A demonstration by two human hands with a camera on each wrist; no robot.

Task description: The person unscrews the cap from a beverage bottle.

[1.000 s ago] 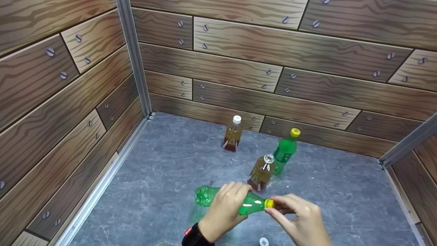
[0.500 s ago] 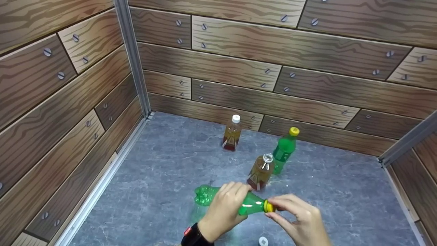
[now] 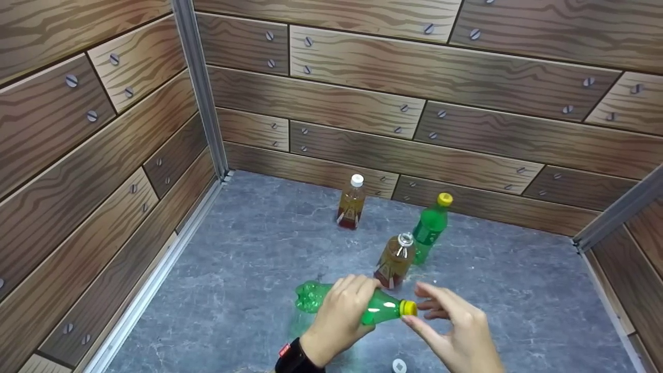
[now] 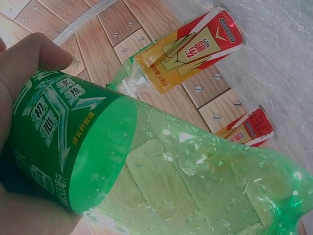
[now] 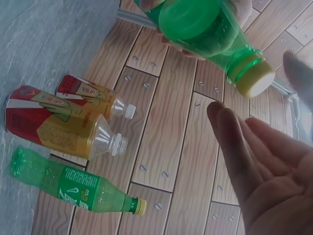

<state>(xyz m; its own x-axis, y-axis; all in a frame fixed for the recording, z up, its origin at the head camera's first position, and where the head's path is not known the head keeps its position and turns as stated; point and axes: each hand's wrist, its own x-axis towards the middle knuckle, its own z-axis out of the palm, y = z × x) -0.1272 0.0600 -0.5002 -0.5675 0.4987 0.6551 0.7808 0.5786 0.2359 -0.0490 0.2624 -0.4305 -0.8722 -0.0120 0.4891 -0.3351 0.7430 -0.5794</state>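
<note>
My left hand (image 3: pixel 343 316) grips a green plastic bottle (image 3: pixel 383 306) round its labelled middle and holds it on its side, the neck pointing right. A yellow cap (image 3: pixel 408 308) sits on its neck. Beside that cap is my right hand (image 3: pixel 456 324), its fingers spread apart and holding nothing; the right wrist view shows a gap between the fingers (image 5: pixel 234 137) and the cap. The green label (image 4: pixel 54 132) shows in the left wrist view, the thumb and fingers at its edges. Just behind the held bottle stands an uncapped amber drink bottle (image 3: pixel 396 261).
Another green bottle (image 3: pixel 431 228) with a yellow cap stands behind the uncapped one. Farther back is a smaller-looking amber bottle (image 3: pixel 351 204) with a white cap. A loose white cap (image 3: pixel 399 366) lies at the near edge. Wood-patterned walls (image 3: pixel 352 88) enclose the grey surface (image 3: pixel 248 248).
Half a second ago my right fingers and thumb were pinching and turning the yellow cap; now the fingers have spread off it. The left hand and bottle stay in place.
</note>
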